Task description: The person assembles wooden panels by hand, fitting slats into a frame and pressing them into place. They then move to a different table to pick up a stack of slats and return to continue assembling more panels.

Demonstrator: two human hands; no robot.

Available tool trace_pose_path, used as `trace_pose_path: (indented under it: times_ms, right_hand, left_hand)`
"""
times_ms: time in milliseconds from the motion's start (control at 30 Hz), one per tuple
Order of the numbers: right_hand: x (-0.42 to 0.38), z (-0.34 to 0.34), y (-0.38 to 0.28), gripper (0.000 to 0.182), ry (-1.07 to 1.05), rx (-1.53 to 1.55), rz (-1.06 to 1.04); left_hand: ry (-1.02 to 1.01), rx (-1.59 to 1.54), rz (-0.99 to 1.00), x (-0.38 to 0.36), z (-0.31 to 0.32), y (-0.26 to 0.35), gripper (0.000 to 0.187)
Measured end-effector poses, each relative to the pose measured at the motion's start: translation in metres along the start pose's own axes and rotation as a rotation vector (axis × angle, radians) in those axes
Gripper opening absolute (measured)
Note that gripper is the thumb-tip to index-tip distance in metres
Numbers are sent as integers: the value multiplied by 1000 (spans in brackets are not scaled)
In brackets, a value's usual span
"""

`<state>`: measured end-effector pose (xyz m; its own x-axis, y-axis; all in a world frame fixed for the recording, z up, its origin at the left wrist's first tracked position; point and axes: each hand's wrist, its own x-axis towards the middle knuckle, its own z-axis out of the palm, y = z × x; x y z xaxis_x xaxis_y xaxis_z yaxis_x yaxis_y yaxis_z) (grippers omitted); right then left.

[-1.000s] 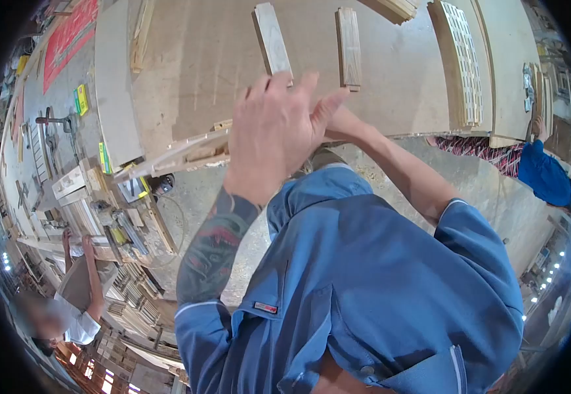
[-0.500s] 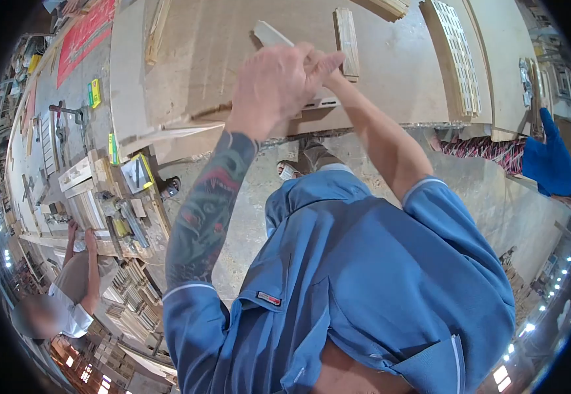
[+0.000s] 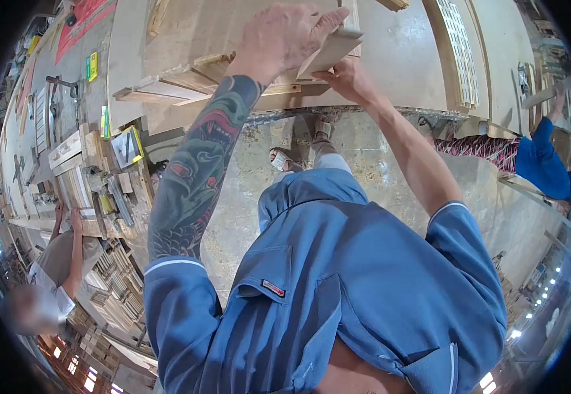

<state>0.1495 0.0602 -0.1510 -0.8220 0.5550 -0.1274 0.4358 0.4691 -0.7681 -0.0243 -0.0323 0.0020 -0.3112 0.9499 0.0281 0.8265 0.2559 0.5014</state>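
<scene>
Near the table's front edge, a flat pale wooden board (image 3: 330, 54) is held tilted between my two hands. My left hand (image 3: 277, 38), on the tattooed arm, is closed on its upper side, with the thumb along the top; its other fingers are partly hidden. My right hand (image 3: 353, 80) pinches the lower right corner. Beneath and left of my left wrist, several wooden strips (image 3: 187, 82) stand on edge on the table. A long wooden piece (image 3: 292, 89) lies behind my wrist, partly hidden.
A stack of slotted wooden slats (image 3: 455, 56) lies at right on the worktable (image 3: 400, 62). At left are a clamp (image 3: 61, 82), a yellow-green box (image 3: 92, 66) and tools. A co-worker (image 3: 59, 276) works at lower left; another person in blue (image 3: 545, 164) is at right.
My hands have moved apart, the right one lower, and the board between them now shows its broad face. Wooden strips by my left wrist show more clearly. The person in blue has raised an arm.
</scene>
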Motion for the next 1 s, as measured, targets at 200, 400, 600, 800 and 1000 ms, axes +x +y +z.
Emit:
trace_pose_path:
  times_ms: [200, 400, 600, 800, 1000]
  right_hand:
    - [4, 10, 21, 19, 140, -282, -354]
    - [4, 7, 13, 16, 80, -235, -444]
    - [47, -25, 66, 29, 105, -207, 173]
    - [84, 10, 93, 44, 624, -499, 305]
    - [28, -50, 36, 34, 267, 674, 237]
  left_hand:
    - [-56, -27, -3, 4, 1, -4, 74]
    - [-15, 141, 134, 19, 23, 7, 69]
    - [-116, 87, -111, 24, 26, 49, 67]
    - [-75, 109, -144, 24, 26, 50, 73]
    - [-32, 61, -118, 20, 31, 45, 73]
